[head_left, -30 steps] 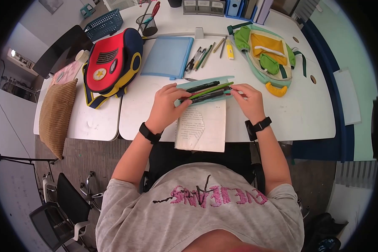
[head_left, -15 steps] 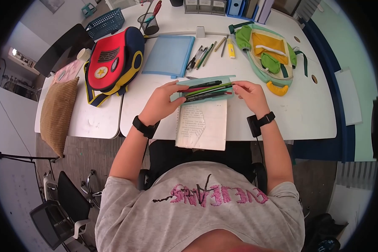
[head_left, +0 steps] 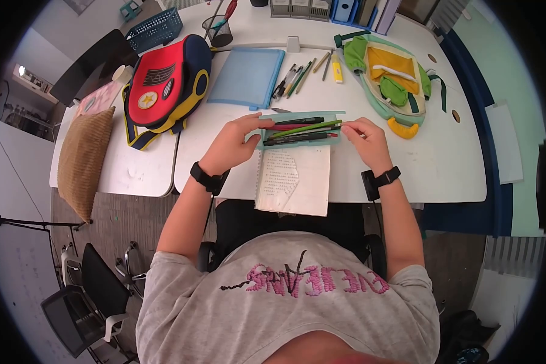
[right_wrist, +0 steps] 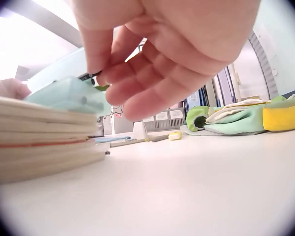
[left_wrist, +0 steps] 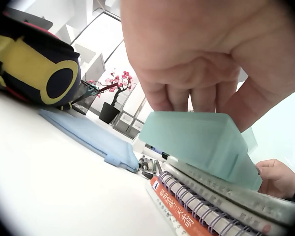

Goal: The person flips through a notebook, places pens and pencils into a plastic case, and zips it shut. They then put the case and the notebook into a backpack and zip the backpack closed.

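A pale teal pencil case (head_left: pixel 303 143) lies open on top of a stack of books, filled with several pens and pencils, including a long green pencil (head_left: pixel 309 128). My left hand (head_left: pixel 232 144) holds the case's left end, fingers over the far side and thumb at the near side. At the opposite end, my right hand (head_left: pixel 367 141) pinches the end of a pen (right_wrist: pixel 91 76) between thumb and index finger, its other fingers loosely bent. Beneath the case, the top book (head_left: pixel 297 182) shows a printed page. A spiral-bound notebook (left_wrist: pixel 187 199) sits lower in the stack.
Behind the case lie loose pens (head_left: pixel 294 80), a yellow highlighter (head_left: pixel 337 70) and a blue zip folder (head_left: pixel 247 77). A red and navy backpack (head_left: pixel 158 85) stands left, a green and cream bag (head_left: pixel 388 79) right. A brown cushion (head_left: pixel 85 164) rests at the left edge.
My left hand has drawn back leftward from over the pens to the case's left end. The right hand stays by the right end; the pens now lie lower inside the case.
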`<move>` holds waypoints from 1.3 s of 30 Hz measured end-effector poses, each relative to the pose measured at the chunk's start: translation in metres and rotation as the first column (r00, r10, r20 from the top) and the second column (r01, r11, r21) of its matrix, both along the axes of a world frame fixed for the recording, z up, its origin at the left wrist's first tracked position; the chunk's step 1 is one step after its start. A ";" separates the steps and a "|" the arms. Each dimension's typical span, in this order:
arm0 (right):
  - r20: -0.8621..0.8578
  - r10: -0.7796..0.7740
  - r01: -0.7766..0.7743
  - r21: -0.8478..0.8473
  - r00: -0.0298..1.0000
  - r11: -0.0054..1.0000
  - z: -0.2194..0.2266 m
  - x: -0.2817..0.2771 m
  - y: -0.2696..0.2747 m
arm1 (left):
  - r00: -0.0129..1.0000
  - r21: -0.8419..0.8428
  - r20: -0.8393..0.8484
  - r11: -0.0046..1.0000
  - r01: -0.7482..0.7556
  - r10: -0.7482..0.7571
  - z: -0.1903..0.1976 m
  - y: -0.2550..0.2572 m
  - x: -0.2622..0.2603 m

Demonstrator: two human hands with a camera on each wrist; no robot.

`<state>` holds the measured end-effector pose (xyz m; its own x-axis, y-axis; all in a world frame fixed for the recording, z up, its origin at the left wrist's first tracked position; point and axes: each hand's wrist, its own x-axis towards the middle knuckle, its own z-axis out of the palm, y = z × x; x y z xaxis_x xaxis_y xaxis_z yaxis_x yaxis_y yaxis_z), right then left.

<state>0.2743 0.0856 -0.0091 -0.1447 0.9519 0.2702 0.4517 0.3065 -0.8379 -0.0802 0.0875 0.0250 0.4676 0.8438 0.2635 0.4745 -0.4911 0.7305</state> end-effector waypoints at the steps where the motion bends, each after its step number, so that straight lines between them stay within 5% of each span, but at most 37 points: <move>1: 0.013 0.005 -0.005 0.015 1.000 1.000 -0.003 0.000 -0.001 | 1.000 -0.003 0.004 1.000 0.000 0.000 0.000 0.000 0.000; 5: -0.075 0.024 -0.027 -0.037 0.997 0.999 -0.007 -0.001 -0.003 | 1.000 0.017 0.016 1.000 0.000 -0.001 -0.002 0.001 0.002; 7: -0.318 -0.031 -0.012 -0.134 0.948 0.991 0.001 -0.001 -0.005 | 1.000 0.055 0.023 0.998 0.006 -0.007 -0.001 0.000 0.004; 10: -0.404 -0.152 0.066 -0.217 0.902 0.974 0.013 0.011 -0.008 | 1.000 0.095 0.007 0.995 0.000 0.000 0.000 0.000 0.007; 15: -0.492 -0.303 0.209 -0.238 0.816 0.949 0.011 0.088 -0.002 | 0.999 0.204 -0.042 0.979 0.014 -0.006 -0.006 0.003 0.007; 17: -0.364 -0.461 0.356 -0.320 0.809 0.878 0.015 0.106 -0.004 | 0.999 0.245 -0.048 0.969 0.030 -0.019 -0.006 0.003 0.009; 21: -0.105 -0.539 0.475 -0.355 0.835 0.805 -0.003 0.116 -0.006 | 0.995 0.244 -0.078 0.969 -0.045 0.066 -0.003 0.000 0.016; 23: 0.208 -0.435 0.476 -0.227 0.876 0.849 -0.013 0.112 -0.006 | 0.991 0.257 -0.093 0.964 -0.065 0.091 -0.002 0.000 0.017; 24: 0.209 -0.435 0.477 -0.228 0.876 0.849 -0.018 0.111 -0.008 | 0.993 0.275 -0.100 0.961 -0.040 0.070 -0.002 0.000 0.016; 26: 0.339 -0.428 0.380 0.203 0.838 0.903 -0.004 0.075 -0.018 | 0.993 0.294 -0.109 0.956 -0.017 0.052 0.000 0.001 0.014; 30: 0.231 -0.084 0.072 0.062 0.969 0.996 0.035 -0.003 -0.036 | 0.998 0.080 0.004 0.995 -0.066 0.066 0.005 -0.002 0.013; 33: 0.369 -0.088 0.022 0.177 0.925 0.984 0.015 -0.016 -0.030 | 0.998 0.083 -0.005 0.994 -0.069 0.070 -0.001 -0.002 0.012; 39: 0.308 -0.092 0.065 0.096 0.947 0.993 0.015 -0.023 -0.027 | 0.998 0.164 -0.031 0.985 -0.046 0.052 -0.004 -0.004 0.011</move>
<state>0.2508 0.0583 0.0059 -0.1605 0.9394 0.3029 0.7113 0.3228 -0.6243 -0.0690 0.0834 0.0213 0.4381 0.8132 0.3831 0.5253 -0.5774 0.6250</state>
